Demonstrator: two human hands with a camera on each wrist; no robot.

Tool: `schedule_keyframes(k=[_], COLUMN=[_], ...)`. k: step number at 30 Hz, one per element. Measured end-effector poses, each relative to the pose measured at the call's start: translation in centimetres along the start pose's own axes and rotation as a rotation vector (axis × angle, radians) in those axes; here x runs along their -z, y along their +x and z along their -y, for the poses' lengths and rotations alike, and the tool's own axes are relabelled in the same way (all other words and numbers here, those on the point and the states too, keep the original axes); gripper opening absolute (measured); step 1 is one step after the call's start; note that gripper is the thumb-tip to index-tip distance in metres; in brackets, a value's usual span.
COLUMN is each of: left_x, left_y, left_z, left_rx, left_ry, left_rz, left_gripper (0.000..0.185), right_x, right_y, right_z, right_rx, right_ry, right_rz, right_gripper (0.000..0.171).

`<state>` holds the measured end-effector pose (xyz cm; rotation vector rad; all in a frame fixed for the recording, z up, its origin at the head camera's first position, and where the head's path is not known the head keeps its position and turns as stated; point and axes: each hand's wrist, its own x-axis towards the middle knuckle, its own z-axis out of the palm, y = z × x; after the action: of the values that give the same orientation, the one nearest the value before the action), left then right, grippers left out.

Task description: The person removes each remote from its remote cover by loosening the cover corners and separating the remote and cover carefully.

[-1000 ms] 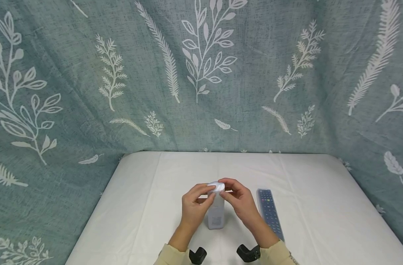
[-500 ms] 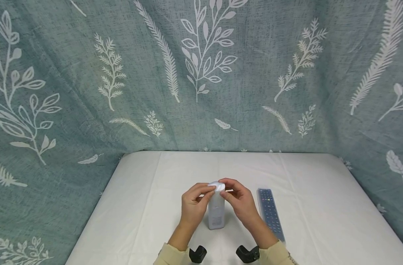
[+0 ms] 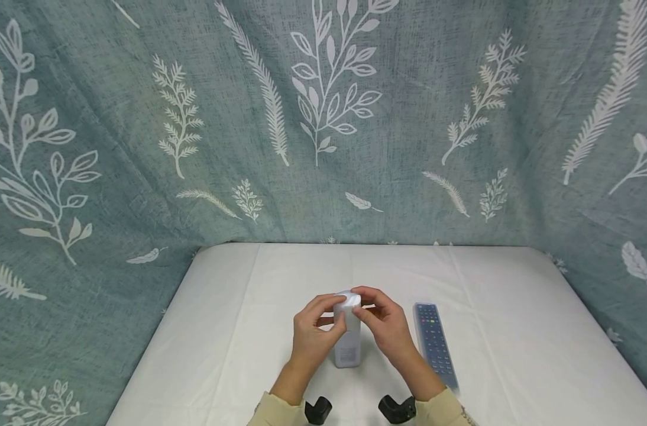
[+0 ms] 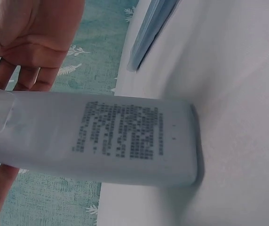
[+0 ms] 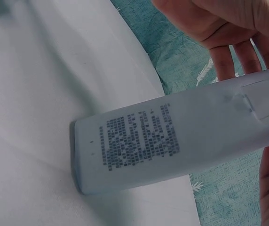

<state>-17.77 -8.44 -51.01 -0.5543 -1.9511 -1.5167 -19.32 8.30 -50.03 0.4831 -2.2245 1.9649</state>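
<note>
A pale grey remote control [image 3: 347,346] is held between both hands, its back with a block of small print facing me. In the head view my left hand [image 3: 315,331] holds its upper left side, fingers at the top and thumb lower on the back. My right hand [image 3: 384,322] pinches the upper right edge. A thin seam crosses the back near the held end of the grey remote [image 4: 120,136] in the left wrist view. Close to the white cloth is the lower end of the grey remote [image 5: 130,146]; whether it touches, I cannot tell.
A second remote [image 3: 435,343], blue with rows of buttons and a clear cover, lies right of the right forearm on the white-clothed table [image 3: 259,331]. Black wrist cameras stick out beside both cuffs. A green leaf-patterned curtain [image 3: 398,142] hangs behind the table.
The left thumb moved up near the top of the grey remote, then down again along its back. My right hand and the blue remote stay nearly still.
</note>
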Motion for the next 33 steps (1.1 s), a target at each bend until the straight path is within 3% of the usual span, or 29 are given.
schedule_keyframes(k=[8,17,24,27,33], left_x=[-0.5,-0.8,-1.0,-0.9,-0.8], left_y=[0.1,0.1,-0.6,-1.0,-1.1], left_z=[0.1,-0.2,0.0,0.2,0.7], left_rx=[-0.053,-0.040,0.020,-0.003,-0.114], left_ry=[0.034,0.150,0.139,0.139,0.161], left_rz=[-0.026,-0.009,-0.071,-0.097,-0.137], left_gripper=[0.041,0.046,0.039,0.032,0.024], right_x=[0.0,-0.1,-0.1,-0.1,-0.3], right_y=[0.0,0.0,0.0,0.0,0.0], right_z=[-0.1,-0.1,-0.2,-0.3,-0.4], right_rx=[0.034,0.036,0.040,0.042,0.063], right_ry=[-0.013,-0.045,-0.050,-0.050,-0.062], right_rz=[-0.012,-0.040,-0.052,-0.055,-0.057], right_gripper=[0.029,0.028,0.029,0.029,0.029])
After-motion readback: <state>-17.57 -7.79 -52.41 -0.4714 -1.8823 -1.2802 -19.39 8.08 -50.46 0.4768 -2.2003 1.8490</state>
